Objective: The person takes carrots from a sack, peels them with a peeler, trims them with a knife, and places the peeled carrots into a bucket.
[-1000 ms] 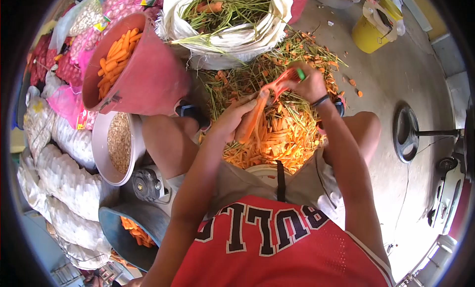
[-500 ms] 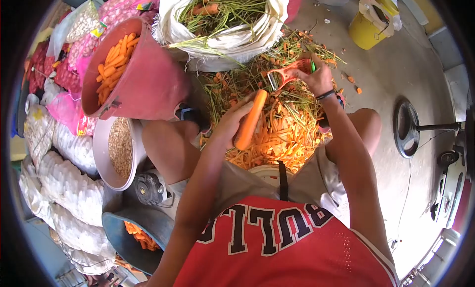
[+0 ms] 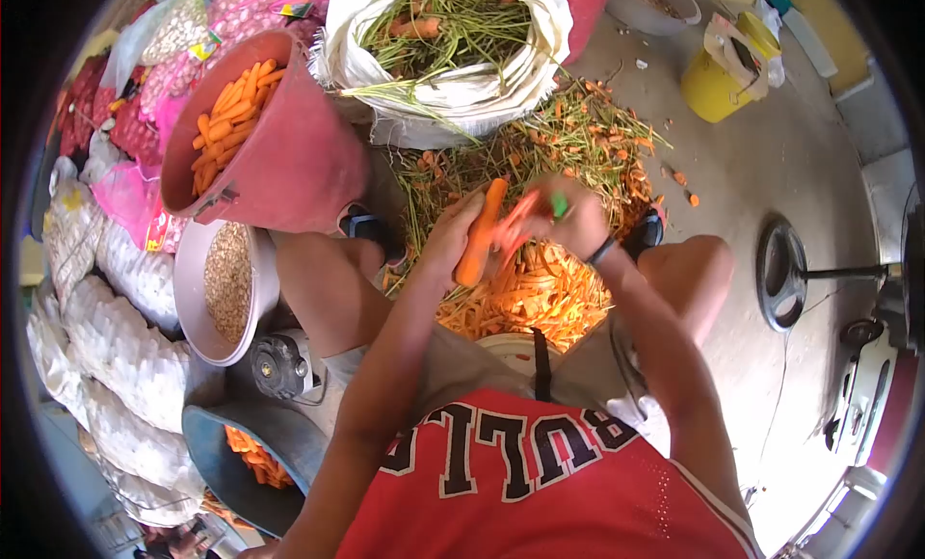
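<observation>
- Half a second ago the peeler (image 3: 513, 226) was off toward 1 o'clock, well apart from the carrot (image 3: 481, 233); now it is back close at the carrot's 3 o'clock side, blurred with motion
- That suggests another peeling stroke is in hand, though the blur hides whether the blade touches the skin
- The carrot is near the middle of the view, tilted, its top end pointing between 12 and 1 o'clock
- The left hand (image 3: 451, 236) is closed around the carrot from its 9 o'clock side
- The right hand (image 3: 578, 222) is closed on the peeler, a patch of green showing at the fingers; their exact placing is smeared
- Strips of peel (image 3: 540, 304) lie heaped at 4 to 5 o'clock from the carrot
- The red shirt (image 3: 520, 520) at 6 o'clock carries upside-down black letters edged in white: BULL, then part of another letter by the left arm
- Between 9 and 10 o'clock a pink bag (image 3: 125, 198) bears a red and yellow label (image 3: 157, 227), too small to read; I can make out no brand
</observation>
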Tool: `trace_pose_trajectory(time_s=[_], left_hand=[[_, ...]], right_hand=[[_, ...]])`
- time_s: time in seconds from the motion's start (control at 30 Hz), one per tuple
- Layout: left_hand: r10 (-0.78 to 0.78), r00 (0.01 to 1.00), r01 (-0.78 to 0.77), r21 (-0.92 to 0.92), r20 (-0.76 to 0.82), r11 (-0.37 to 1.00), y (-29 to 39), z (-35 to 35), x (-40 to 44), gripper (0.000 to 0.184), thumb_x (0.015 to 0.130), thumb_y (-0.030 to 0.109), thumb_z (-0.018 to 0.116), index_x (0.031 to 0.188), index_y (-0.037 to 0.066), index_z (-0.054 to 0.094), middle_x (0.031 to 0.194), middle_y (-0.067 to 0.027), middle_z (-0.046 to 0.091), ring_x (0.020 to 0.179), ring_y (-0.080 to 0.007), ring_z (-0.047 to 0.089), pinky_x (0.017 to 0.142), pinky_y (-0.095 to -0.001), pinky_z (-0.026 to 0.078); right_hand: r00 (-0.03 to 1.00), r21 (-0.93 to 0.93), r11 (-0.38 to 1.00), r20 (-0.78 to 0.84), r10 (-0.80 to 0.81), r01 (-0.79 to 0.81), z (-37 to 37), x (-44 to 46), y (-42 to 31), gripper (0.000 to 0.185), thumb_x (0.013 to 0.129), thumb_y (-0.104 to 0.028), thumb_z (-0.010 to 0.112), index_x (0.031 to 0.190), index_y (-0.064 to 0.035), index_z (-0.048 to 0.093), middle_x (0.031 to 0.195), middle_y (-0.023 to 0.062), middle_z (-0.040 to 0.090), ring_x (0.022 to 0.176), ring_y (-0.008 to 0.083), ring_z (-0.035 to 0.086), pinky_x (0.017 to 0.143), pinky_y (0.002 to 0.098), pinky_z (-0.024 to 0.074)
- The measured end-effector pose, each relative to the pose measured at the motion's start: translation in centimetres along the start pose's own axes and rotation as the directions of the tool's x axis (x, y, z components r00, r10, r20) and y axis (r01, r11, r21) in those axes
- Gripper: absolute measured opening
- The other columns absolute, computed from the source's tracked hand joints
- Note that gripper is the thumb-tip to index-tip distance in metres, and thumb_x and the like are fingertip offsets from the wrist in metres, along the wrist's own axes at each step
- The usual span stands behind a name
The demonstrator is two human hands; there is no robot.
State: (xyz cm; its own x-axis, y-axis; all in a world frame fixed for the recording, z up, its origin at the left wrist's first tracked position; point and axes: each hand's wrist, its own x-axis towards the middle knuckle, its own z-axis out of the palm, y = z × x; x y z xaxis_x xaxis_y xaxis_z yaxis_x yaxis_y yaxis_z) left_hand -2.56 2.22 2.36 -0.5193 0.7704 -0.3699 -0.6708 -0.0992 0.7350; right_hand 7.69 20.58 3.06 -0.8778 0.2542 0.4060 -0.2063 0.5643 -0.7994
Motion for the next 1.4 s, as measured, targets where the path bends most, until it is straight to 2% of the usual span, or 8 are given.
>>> trace_pose_trajectory(time_s=[0.1, 0.27, 0.43, 0.63, 0.83, 1.1, 1.27, 1.4], left_hand=[[0.041, 0.997, -0.035, 0.097, -0.061, 0.995, -1.0, -0.3, 0.4, 0.042, 0.1, 0.025, 0.049, 0.138, 0.007, 0.048, 0.109, -0.005, 0.062, 0.086, -0.0125, 0.061, 0.068, -0.0267, 0.053], [-0.069, 0.998, 0.069, 0.11, 0.0, 0.992, -1.0, -0.5, -0.8, 0.042, 0.099, 0.023, 0.05, 0.138, 0.007, 0.048, 0.108, -0.0048, 0.062, 0.086, -0.0119, 0.06, 0.071, -0.0261, 0.052], [0.111, 0.993, -0.108, 0.052, -0.044, 0.993, -1.5, -0.8, 1.6, 0.044, 0.1, 0.024, 0.048, 0.141, 0.007, 0.045, 0.109, -0.0066, 0.063, 0.084, -0.0124, 0.062, 0.07, -0.0268, 0.053], [-0.008, 1.0, 0.008, 0.173, 0.002, 0.985, -1.4, 0.0, -0.1, 0.042, 0.099, 0.025, 0.049, 0.138, 0.007, 0.048, 0.11, -0.0061, 0.063, 0.083, -0.0117, 0.062, 0.07, -0.0258, 0.052], [0.09, 0.996, -0.09, 0.016, -0.012, 0.996, -2.0, -0.7, 1.4, 0.042, 0.099, 0.025, 0.05, 0.137, 0.007, 0.047, 0.118, -0.0085, 0.061, 0.092, -0.0122, 0.061, 0.075, -0.0259, 0.052], [-0.017, 0.986, 0.016, 0.004, 0.164, 1.0, -1.4, -2.6, 1.4, 0.042, 0.099, 0.024, 0.049, 0.137, 0.006, 0.047, 0.113, -0.0077, 0.062, 0.09, -0.0119, 0.061, 0.074, -0.0255, 0.052], [0.175, 0.984, -0.171, 0.202, -0.004, 0.964, -2.6, -1.6, 1.5, 0.043, 0.099, 0.026, 0.05, 0.138, 0.006, 0.046, 0.115, -0.007, 0.061, 0.093, -0.0112, 0.061, 0.08, -0.0244, 0.051], [0.015, 1.0, -0.018, 0.211, 0.016, 0.977, -0.8, 0.4, -0.7, 0.038, 0.1, 0.026, 0.048, 0.132, 0.006, 0.052, 0.106, -0.0054, 0.064, 0.074, -0.0104, 0.061, 0.061, -0.0239, 0.052]], right_hand=[[0.981, -0.114, 0.977, 0.093, -0.169, 0.18, 0.4, 0.0, -1.0, 0.049, 0.062, -0.022, 0.091, 0.1, -0.0035, 0.066, 0.085, 0.0085, 0.067, 0.073, 0.0167, 0.065, 0.068, 0.0301, 0.0535], [0.925, -0.243, 0.918, -0.298, 0.237, -0.313, -4.2, 2.4, 5.0, 0.055, 0.065, -0.033, 0.088, 0.101, -0.0003, 0.063, 0.087, 0.0168, 0.07, 0.073, 0.0228, 0.068, 0.066, 0.035, 0.0561], [0.987, -0.114, 0.991, 0.153, -0.053, 0.071, 1.0, -0.6, -2.5, 0.049, 0.062, -0.025, 0.089, 0.1, -0.0058, 0.065, 0.096, 0.0104, 0.068, 0.085, 0.0241, 0.067, 0.074, 0.037, 0.0543], [0.942, -0.27, 0.934, -0.302, 0.15, -0.235, -3.8, 2.3, 3.8, 0.046, 0.064, -0.025, 0.089, 0.097, -0.0035, 0.065, 0.073, 0.0105, 0.067, 0.069, 0.0207, 0.067, 0.063, 0.0353, 0.0547], [0.989, -0.11, 0.984, 0.055, -0.135, 0.14, 0.1, 0.0, -1.5, 0.043, 0.065, -0.022, 0.088, 0.097, -0.0048, 0.065, 0.088, 0.0085, 0.067, 0.079, 0.0227, 0.066, 0.071, 0.0337, 0.0537], [0.967, -0.058, 0.974, -0.145, 0.208, -0.218, -1.3, 0.5, 1.9, 0.049, 0.065, -0.025, 0.088, 0.102, -0.0024, 0.065, 0.087, 0.0105, 0.069, 0.071, 0.0199, 0.067, 0.062, 0.0322, 0.0548], [0.972, -0.145, 0.962, 0.054, -0.228, 0.233, 0.6, -0.5, -0.8, 0.051, 0.061, -0.021, 0.09, 0.1, -0.0022, 0.063, 0.09, 0.0081, 0.066, 0.073, 0.0163, 0.065, 0.064, 0.0309, 0.0535], [0.971, -0.21, 0.963, -0.202, 0.129, -0.171, -2.8, 1.3, 2.8, 0.049, 0.066, -0.027, 0.088, 0.101, -0.0022, 0.064, 0.086, 0.0117, 0.069, 0.072, 0.0209, 0.068, 0.066, 0.034, 0.0568]])
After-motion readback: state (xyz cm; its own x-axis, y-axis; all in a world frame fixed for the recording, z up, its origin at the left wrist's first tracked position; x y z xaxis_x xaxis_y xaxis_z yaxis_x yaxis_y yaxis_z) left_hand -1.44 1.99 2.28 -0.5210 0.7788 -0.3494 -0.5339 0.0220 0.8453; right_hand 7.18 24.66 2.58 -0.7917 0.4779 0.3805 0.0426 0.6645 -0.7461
